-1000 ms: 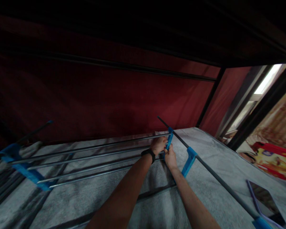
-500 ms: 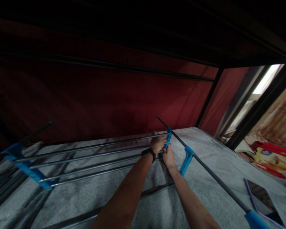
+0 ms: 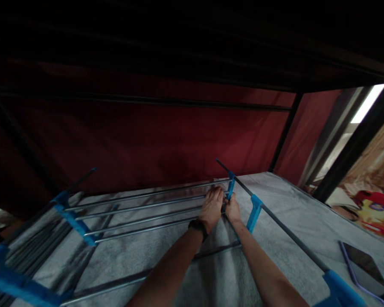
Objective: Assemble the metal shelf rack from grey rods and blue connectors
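My left hand (image 3: 212, 206), with a dark band at the wrist, is wrapped over the ends of the metal tubes near the far right of a rack frame. Its fingertips are partly hidden. Just right of it, my right hand (image 3: 233, 209) is closed on the lower part of a blue plastic bracket (image 3: 231, 187). That bracket sits on a long grey pole (image 3: 284, 232). Several thin metal tubes (image 3: 141, 208) run left to a matching blue bracket (image 3: 78, 226). Another blue bracket (image 3: 254, 213) hangs from the same pole, nearer to me.
A grey blanket (image 3: 284, 204) lies under everything. Loose dark tubes (image 3: 35, 251) lie at the left beside a large blue bracket (image 3: 22, 279). A phone (image 3: 366, 268) rests at the right. A black metal bed frame (image 3: 286, 132) and red curtain (image 3: 166, 145) enclose the far side.
The view has shifted left, bringing a near-left blue bracket into sight. My left hand has gone from pinching at the bracket to lying flatter over the tube ends. The right hand stays at the bracket.
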Demonstrator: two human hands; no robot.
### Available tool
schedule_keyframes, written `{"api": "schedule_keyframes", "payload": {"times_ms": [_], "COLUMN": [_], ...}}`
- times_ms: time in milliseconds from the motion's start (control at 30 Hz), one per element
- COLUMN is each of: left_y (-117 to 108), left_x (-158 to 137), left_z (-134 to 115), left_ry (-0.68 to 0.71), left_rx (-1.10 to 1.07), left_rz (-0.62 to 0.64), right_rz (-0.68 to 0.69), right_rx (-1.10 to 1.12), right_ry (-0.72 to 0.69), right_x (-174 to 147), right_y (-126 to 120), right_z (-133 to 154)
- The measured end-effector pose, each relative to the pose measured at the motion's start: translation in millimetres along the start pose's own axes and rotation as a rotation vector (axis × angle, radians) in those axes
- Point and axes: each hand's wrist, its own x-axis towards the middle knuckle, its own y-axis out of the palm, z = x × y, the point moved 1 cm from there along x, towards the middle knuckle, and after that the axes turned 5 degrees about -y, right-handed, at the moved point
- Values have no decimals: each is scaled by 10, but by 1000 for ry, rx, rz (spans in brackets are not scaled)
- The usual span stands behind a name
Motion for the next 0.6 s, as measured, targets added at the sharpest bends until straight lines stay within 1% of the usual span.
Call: {"api": "schedule_keyframes", "payload": {"times_ms": [133,233,300,400,467,533,600], "left_y": [-124,-226,-279,-350,-407,-468,-521], "left_x": [-542,-951,-1199,-1540,-1757,-1976,-2199], "left_z": [98,184,257,402,513,621,704], "left_ry": [-9,-88,-203,-443,-597,-751,-900], "left_rx": [48,42,0,-113,-178,-197,-176], "left_rz": [-24,-34,-71,-176,-236,-262,-251], "right_rz": [15,43,74,107,119,143,157], "right_rx": [-77,-175,-234,-303,-314,-318,-336], "right_ry": [16,42,79,142,159,166,200], "right_x": [-27,-38,-27,0,8,-8,-72], "right_y": [-25,-40,-30,-16,-27,-52,-71], "right_z": [13,-30,-83,-134,-122,-79,-26]}}
